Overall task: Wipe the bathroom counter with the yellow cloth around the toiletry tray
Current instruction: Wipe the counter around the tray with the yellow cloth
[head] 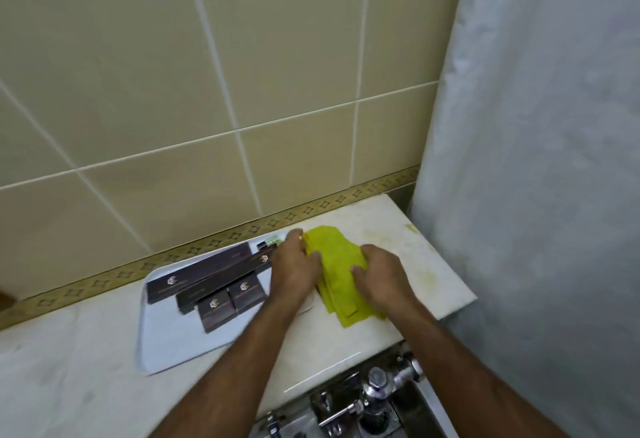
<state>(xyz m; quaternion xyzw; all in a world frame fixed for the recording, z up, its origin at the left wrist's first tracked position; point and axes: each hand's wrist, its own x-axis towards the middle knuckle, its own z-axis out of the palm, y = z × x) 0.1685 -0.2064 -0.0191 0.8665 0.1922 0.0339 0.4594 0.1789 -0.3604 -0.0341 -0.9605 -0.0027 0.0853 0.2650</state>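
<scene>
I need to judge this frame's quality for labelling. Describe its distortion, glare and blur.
Head view: wide-angle bending bows the beige wall tile grout lines; a thin bright glare streak runs along the cream marble counter's front edge; lighting is soft, with no hard shadows; the white rectangular toiletry tray looks slightly smeared, and print on the dark brown boxes is unreadable; the folded yellow cloth stays fairly crisp.

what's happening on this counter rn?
A person is cleaning a pale bathroom counter. Both hands rest on a folded yellow cloth lying flat just right of a white tray: the left hand at the cloth's tray-side edge, the right hand on its other side. The tray holds several dark boxes. Yellowish marks show on the counter right of the cloth.
</scene>
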